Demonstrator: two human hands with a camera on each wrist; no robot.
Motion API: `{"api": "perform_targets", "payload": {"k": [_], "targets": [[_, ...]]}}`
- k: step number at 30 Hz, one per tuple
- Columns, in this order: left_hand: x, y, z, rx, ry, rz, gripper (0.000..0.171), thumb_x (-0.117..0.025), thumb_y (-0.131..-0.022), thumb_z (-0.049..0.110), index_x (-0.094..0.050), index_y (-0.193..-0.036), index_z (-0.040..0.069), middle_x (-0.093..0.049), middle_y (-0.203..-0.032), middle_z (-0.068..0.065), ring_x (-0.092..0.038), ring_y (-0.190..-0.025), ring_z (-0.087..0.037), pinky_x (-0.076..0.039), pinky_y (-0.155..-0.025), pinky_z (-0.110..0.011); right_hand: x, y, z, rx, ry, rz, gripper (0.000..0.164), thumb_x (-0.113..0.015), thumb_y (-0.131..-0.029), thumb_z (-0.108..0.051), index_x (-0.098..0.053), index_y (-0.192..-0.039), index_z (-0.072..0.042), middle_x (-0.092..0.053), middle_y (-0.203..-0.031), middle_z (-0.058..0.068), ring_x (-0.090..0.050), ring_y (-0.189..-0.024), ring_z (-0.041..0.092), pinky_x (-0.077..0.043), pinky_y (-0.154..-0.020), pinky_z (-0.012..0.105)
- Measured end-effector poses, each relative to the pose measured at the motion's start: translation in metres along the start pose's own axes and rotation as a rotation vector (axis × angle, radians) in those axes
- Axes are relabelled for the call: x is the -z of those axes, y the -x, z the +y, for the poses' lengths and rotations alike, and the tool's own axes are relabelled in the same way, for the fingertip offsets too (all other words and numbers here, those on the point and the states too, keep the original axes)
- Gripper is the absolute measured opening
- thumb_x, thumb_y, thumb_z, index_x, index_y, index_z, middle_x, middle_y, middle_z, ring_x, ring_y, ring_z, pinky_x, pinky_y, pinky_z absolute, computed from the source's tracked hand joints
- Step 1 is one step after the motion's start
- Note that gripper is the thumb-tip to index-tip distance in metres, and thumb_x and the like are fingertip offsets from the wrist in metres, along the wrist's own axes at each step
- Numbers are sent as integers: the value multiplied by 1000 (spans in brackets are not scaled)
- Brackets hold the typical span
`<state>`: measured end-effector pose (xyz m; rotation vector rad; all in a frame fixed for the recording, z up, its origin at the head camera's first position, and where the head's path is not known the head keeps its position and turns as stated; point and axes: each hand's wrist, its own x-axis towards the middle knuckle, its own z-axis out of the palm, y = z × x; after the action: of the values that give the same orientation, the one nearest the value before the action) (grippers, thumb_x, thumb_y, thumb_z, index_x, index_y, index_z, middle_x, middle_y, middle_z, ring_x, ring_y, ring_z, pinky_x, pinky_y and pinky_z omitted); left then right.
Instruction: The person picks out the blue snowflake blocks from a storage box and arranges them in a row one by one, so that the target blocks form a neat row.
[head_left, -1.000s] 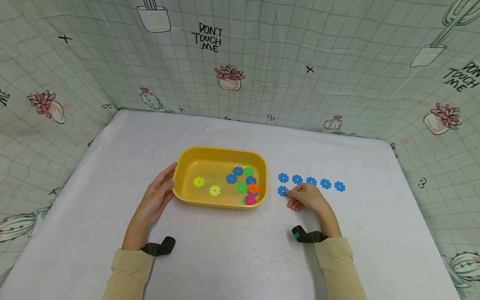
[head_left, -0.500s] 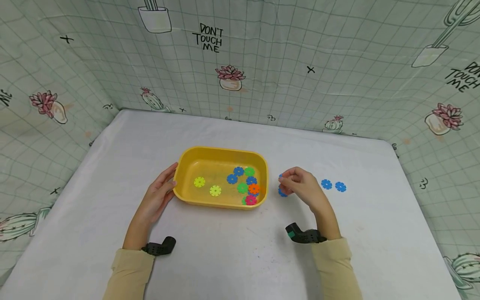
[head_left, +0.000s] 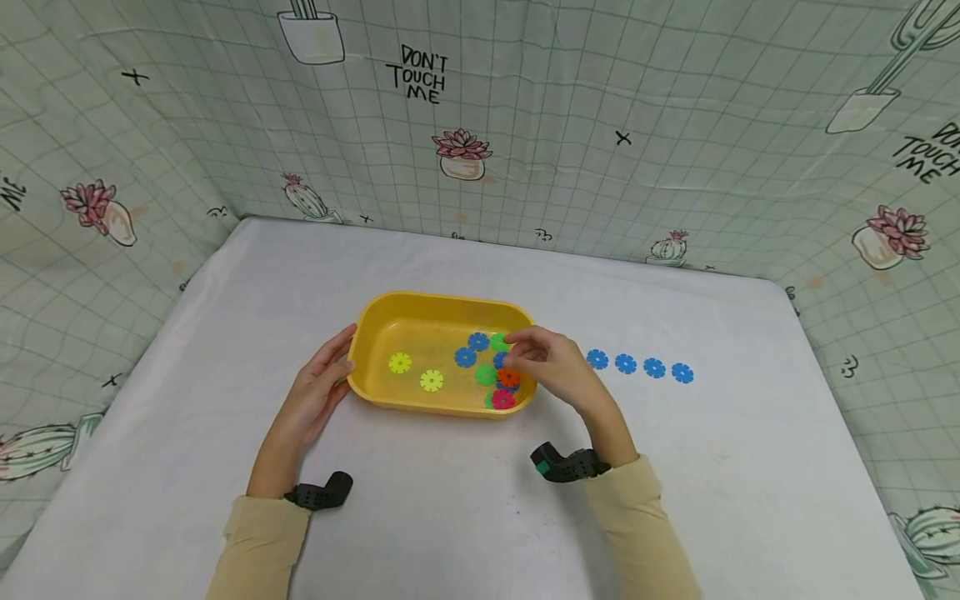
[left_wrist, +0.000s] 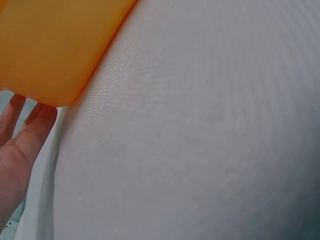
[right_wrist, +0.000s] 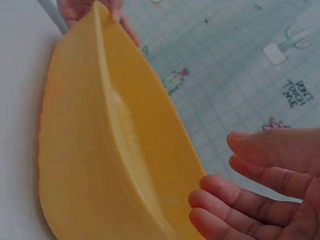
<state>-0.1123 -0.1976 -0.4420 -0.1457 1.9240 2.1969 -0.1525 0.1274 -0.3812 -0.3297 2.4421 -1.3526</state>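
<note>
The yellow tray (head_left: pixel 397 400) sits mid-table with several notched plastic discs inside. Two yellow discs (head_left: pixel 431 381) lie toward its left. Blue, green, orange and pink discs (head_left: pixel 503 399) crowd its right end. My left hand (head_left: pixel 315 387) touches the tray's left end with fingers stretched along the outside and the thumb at the rim. My right hand (head_left: pixel 555 367) hovers over the tray's right rim, fingertips above the discs. In the right wrist view its thumb and fingers are loosely bent, with nothing visible between them. Blue discs (head_left: pixel 626 363) lie in a row right of this hand.
A white cloth covers the table (head_left: pixel 435 517). Behind and at both sides hangs a checked curtain (head_left: pixel 540 83) printed with cactus drawings. The right hand hides the table just right of the tray.
My right hand has left a blue disc it was touching on the table and moved left to the tray. More of the blue row shows now. The left hand stays at the tray.
</note>
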Motion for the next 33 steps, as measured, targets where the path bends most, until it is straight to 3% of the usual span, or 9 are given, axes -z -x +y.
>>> {"api": "perform_targets", "payload": {"k": [5,14,25,33], "targets": [[1,0,-1,-8,2,-1,54,-45,-98,18,-25,-148,18,-20,-155,-8,-41,-127,-13,-44,-93,-14,-14,-11,-3,13,17,-64,36,-64,-87,-17,-58,-120,-2,-64,-95,10,-59,-83,19,-52,-73,27],[1,-1,-1,-22,3,1,54,-44,-98,17,-25,-148,17,-20,-154,-10,-44,-122,-9,-45,-92,-14,-39,-33,-1,26,84,-84,35,-67,-84,-12,-60,-118,-3,-63,-88,8,-56,-77,17,-51,-69,22],[2,-1,-1,-14,20,-1,53,-44,-98,15,-25,-148,16,-20,-154,-10,-44,-122,-9,-46,-93,-15,-54,-51,5,-69,187,-75,34,-69,-83,-15,-60,-115,-9,-53,-78,5,-47,-65,16,-39,-56,20],[1,-1,-2,-1,13,5,53,-44,-98,16,-26,-148,19,-22,-154,-8,-42,-124,-9,-45,-93,-14,-58,-59,7,-160,222,-69,34,-68,-85,-16,-59,-117,-11,-54,-80,7,-51,-63,16,-43,-54,19]]}}
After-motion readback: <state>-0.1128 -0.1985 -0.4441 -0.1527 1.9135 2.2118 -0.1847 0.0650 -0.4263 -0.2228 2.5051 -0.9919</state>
